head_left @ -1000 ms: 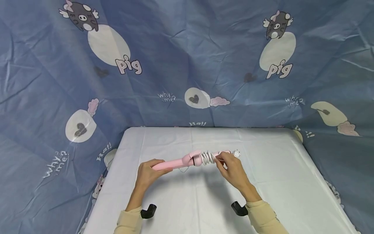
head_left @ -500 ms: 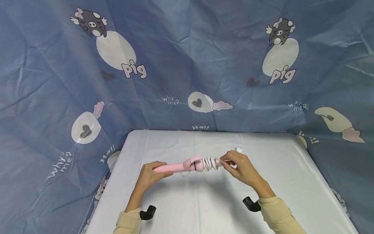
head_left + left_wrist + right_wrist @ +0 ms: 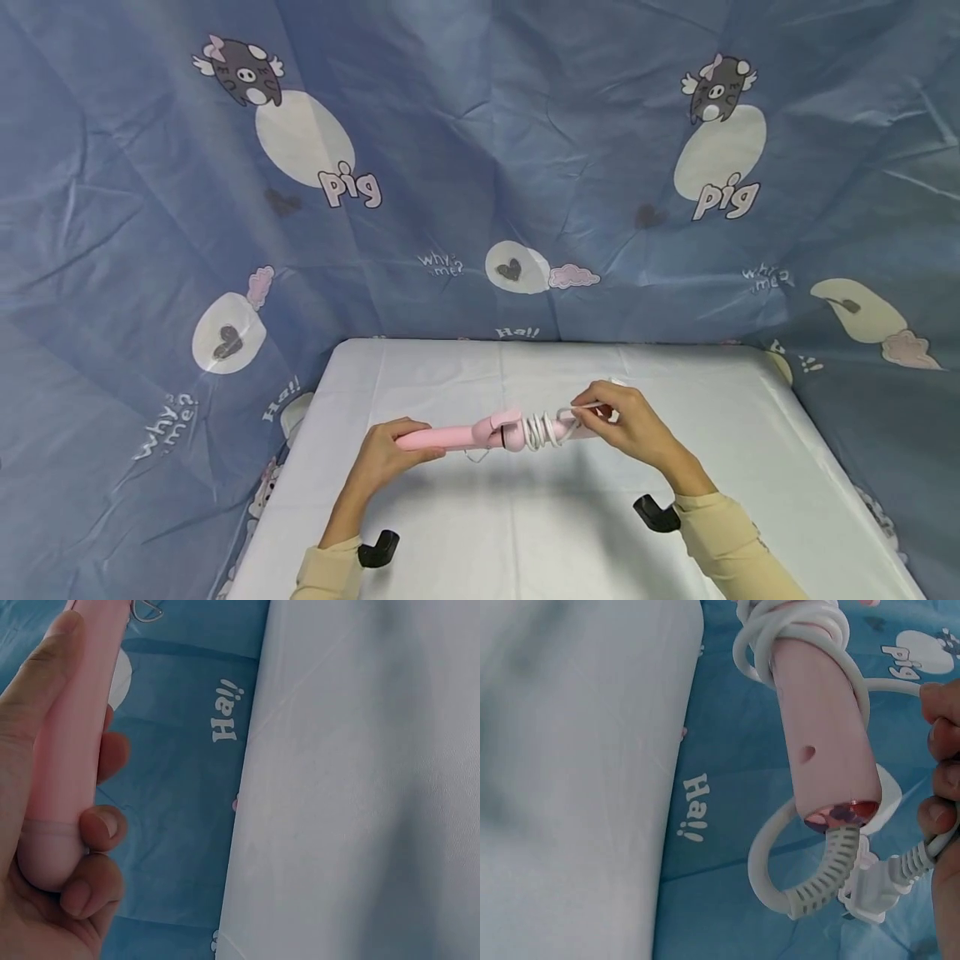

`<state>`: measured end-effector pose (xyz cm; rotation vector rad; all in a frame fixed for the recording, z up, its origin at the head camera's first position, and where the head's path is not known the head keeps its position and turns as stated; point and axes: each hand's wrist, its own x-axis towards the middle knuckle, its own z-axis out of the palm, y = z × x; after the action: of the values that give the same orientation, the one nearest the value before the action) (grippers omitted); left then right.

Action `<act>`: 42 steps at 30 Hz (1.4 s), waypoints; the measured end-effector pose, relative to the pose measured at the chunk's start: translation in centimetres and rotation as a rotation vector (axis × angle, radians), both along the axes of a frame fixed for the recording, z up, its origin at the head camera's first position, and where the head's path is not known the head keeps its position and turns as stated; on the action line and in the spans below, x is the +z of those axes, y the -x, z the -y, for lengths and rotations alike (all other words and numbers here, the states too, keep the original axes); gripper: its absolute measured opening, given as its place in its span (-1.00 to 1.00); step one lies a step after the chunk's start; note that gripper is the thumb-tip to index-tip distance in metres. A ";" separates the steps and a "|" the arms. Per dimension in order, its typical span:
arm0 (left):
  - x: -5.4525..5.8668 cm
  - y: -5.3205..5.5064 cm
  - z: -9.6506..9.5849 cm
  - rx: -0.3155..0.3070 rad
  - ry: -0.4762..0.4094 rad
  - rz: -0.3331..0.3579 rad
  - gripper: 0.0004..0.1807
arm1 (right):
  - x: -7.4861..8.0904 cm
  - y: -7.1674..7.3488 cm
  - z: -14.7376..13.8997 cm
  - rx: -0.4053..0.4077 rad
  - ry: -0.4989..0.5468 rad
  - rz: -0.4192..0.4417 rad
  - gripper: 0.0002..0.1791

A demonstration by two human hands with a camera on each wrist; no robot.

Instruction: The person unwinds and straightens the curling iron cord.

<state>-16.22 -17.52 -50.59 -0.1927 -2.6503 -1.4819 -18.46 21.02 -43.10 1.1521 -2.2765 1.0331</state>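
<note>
A pink curling iron [image 3: 446, 438] is held level above the table, its clamp lever [image 3: 501, 421] facing up. My left hand [image 3: 384, 457] grips the barrel's rounded end, fingers wrapped round it in the left wrist view. White power cord [image 3: 810, 630] is coiled several times round the handle. Off to the handle's side, my right hand [image 3: 630, 425] pinches a strand leading away from those coils. The white plug [image 3: 874, 889] hangs just below the right hand's curled fingers, near the ribbed cord sleeve [image 3: 821, 877] at the handle's end. A thin wire stand [image 3: 476, 456] dangles under the barrel.
A white-covered table [image 3: 465, 533] lies beneath both hands. Blue printed fabric [image 3: 420, 167] rises behind it and along both sides. Black camera mounts [image 3: 378, 550] stick out inward from the wrists, beside the cream sleeves [image 3: 330, 571].
The right hand has moved right, drawing the cord strand away from the handle and loosening the coils. The plug has slipped mostly behind that hand. The left hand keeps its grip; the head view shifts slightly.
</note>
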 end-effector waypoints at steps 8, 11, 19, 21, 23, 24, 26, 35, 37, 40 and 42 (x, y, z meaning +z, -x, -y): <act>0.0 0.0 0.1 -0.037 0.016 -0.034 -0.57 | 0.3 0.1 0.0 -0.013 0.006 0.024 -0.73; 0.0 0.1 0.2 -0.070 0.028 -0.070 -0.60 | 1.0 -0.1 0.1 -0.017 0.011 0.045 -0.75; 0.3 0.2 0.5 -0.088 0.025 -0.113 -0.59 | 1.4 1.1 -0.5 -0.024 -0.003 0.088 -0.80; 0.3 0.2 0.6 -0.097 0.021 -0.118 -0.59 | 2.0 0.8 -0.4 -0.017 -0.004 0.102 -0.83; 0.3 0.2 0.6 -0.108 0.023 -0.133 -0.60 | 2.8 0.4 -0.2 -0.016 -0.008 0.113 -0.84; 0.3 0.2 0.6 -0.115 0.022 -0.146 -0.61 | 3.2 0.1 -0.1 -0.020 -0.011 0.118 -0.84; 0.2 0.3 0.7 -0.126 0.019 -0.163 -0.61 | 3.5 0.0 0.0 -0.030 -0.016 0.128 -0.86; 0.0 0.1 0.6 -0.154 0.007 -0.198 -0.60 | 0.2 2.3 -1.2 -0.037 -0.019 0.195 -0.87; -0.2 0.1 0.5 -0.152 0.002 -0.196 -0.60 | -0.3 2.6 -1.4 -0.026 -0.019 0.220 -0.87; -0.6 -0.1 0.4 -0.153 -0.005 -0.188 -0.61 | -0.8 2.9 -1.7 -0.006 -0.022 0.263 -0.90; -0.8 -0.3 0.4 -0.155 -0.008 -0.186 -0.61 | -1.2 3.0 -1.8 0.004 -0.015 0.290 -0.93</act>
<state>-15.94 -17.96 -51.35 -0.5199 -2.5308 -1.4382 -21.48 22.81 -44.33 1.0721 -2.5052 1.2570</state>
